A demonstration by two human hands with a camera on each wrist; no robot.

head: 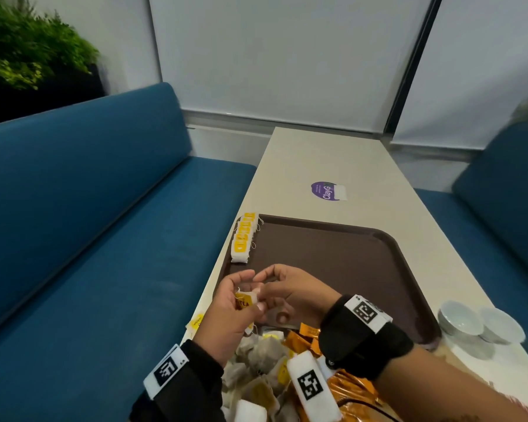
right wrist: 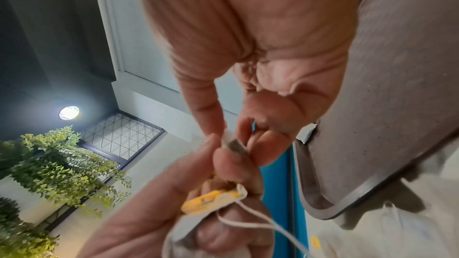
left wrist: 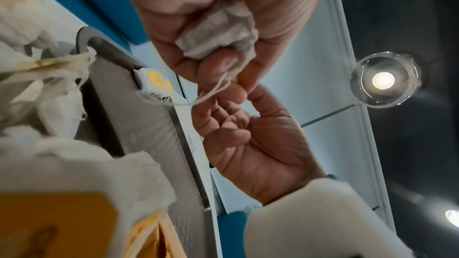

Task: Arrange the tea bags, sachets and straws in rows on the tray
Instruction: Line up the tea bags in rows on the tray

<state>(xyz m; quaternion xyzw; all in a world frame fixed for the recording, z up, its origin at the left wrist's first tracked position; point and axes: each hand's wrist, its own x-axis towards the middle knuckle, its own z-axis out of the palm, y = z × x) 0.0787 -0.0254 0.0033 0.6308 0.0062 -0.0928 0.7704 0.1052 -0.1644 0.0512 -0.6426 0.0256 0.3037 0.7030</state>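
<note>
- Fingers: your left hand (head: 226, 312) grips one tea bag (head: 246, 300) by its yellow tag; your right hand (head: 290, 292) pinches the same bag's edge — both held just above the tray's near left corner.
- Done: one row of tea bags (head: 243, 239) along the left rim of the tray (head: 348, 257).
- Left: loose tea bag pile (head: 261, 360) and orange sachets (head: 305, 338) at the near edge — mostly unsorted. Straws not identifiable.

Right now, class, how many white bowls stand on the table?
2. One bowl stands on the table just right of the tray, near its close corner; the other bowl touches its right side. The frame edge may hide more.
</note>
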